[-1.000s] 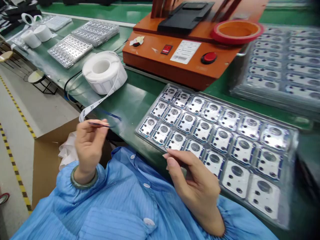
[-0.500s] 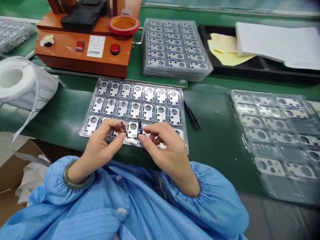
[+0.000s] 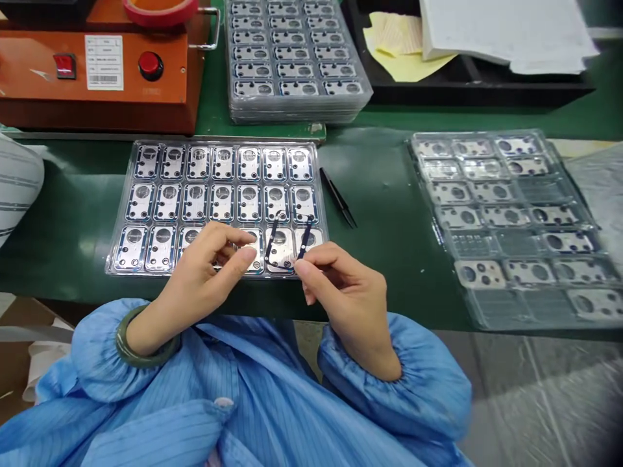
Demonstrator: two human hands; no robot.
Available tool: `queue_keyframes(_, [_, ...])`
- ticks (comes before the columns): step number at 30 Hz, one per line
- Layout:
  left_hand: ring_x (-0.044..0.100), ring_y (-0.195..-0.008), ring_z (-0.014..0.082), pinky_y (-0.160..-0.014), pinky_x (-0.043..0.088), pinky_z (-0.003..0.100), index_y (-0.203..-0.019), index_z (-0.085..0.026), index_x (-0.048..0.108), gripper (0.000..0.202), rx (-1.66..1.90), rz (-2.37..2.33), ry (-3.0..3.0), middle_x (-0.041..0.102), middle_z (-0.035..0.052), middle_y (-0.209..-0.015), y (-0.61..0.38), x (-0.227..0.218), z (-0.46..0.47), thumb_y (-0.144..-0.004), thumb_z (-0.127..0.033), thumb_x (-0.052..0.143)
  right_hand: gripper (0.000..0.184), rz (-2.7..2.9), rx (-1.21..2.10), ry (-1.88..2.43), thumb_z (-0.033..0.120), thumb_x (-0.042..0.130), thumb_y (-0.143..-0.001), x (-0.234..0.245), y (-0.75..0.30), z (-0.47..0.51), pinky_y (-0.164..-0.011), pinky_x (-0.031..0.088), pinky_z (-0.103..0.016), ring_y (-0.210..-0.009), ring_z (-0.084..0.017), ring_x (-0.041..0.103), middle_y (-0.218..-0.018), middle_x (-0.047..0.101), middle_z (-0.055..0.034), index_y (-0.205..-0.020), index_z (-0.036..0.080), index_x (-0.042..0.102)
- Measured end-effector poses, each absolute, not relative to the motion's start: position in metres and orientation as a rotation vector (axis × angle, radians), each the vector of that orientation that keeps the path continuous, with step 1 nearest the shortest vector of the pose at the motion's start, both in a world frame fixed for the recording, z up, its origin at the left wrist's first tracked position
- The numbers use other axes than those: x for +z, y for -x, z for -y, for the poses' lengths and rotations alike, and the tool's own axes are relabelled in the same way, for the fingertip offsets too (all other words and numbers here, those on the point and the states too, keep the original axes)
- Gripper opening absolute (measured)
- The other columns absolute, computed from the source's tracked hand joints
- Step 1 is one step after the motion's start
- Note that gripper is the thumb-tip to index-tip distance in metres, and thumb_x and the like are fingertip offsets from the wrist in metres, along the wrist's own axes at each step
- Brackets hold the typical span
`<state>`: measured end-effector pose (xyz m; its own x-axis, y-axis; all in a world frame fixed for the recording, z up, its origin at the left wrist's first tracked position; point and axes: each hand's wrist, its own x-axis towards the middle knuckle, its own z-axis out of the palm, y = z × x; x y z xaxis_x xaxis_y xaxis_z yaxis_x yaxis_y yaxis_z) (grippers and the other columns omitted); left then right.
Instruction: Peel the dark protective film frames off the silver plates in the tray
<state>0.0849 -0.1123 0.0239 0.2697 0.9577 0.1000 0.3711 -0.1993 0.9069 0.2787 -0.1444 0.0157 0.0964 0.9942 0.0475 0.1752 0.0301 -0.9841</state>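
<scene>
Pinched between the thumb and fingers of my right hand [image 3: 343, 292] is a thin dark rectangular frame [image 3: 305, 235], like a gasket or adhesive border. It is held up over the lower right of a clear plastic tray [image 3: 121, 211] filled with silver plates edged in blue. My left hand [image 3: 209, 259] hovers over the tray's front row, its thumb and index finger slightly apart with nothing visible between them. Its other fingers are curled and partly hidden. Black tweezers [image 3: 337, 197] lie just right of the tray.
Behind the tray stands a stack of filled clear trays [image 3: 298, 109], beside an orange machine [image 3: 160, 107] with a red knob. A partly filled tray [image 3: 535, 308] lies to the right. A black bin [image 3: 467, 94] with papers sits at the back; a white roll [image 3: 17, 188] is at left.
My view has turned rightward. The left hand has let go of the dark frame, and my right hand now holds it alone, farther right over the tray.
</scene>
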Motion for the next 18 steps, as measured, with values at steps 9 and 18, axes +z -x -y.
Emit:
queue_keyframes(9, [0.05,-0.061,0.0114,-0.051,0.039,0.024,-0.071,-0.019,0.06,0.014,0.781,-1.135,-1.598,0.054,0.0003,-0.069,-0.102,0.025,0.104,-0.082,-0.027,0.062,0.01,1.342,1.09,1.362,0.021,0.064,-0.082,0.02,-0.289,0.145,-0.042,0.04,-0.021,-0.051,-0.008,0.05,-0.069,0.057,0.002,-0.072,0.019,0.063])
queue_keyframes(18, [0.05,-0.067,0.0125,-0.054,0.039,0.025,-0.073,-0.02,0.064,0.01,0.753,-1.233,-1.929,0.054,0.0019,-0.076,-0.113,0.018,0.103,-0.082,-0.022,0.062,0.011,1.651,0.654,1.538,0.019,0.061,-0.084,0.015,-0.295,0.14,-0.054,0.043,-0.025,-0.059,-0.011,0.052,-0.067,0.057,0.001,-0.073,0.021,0.06])
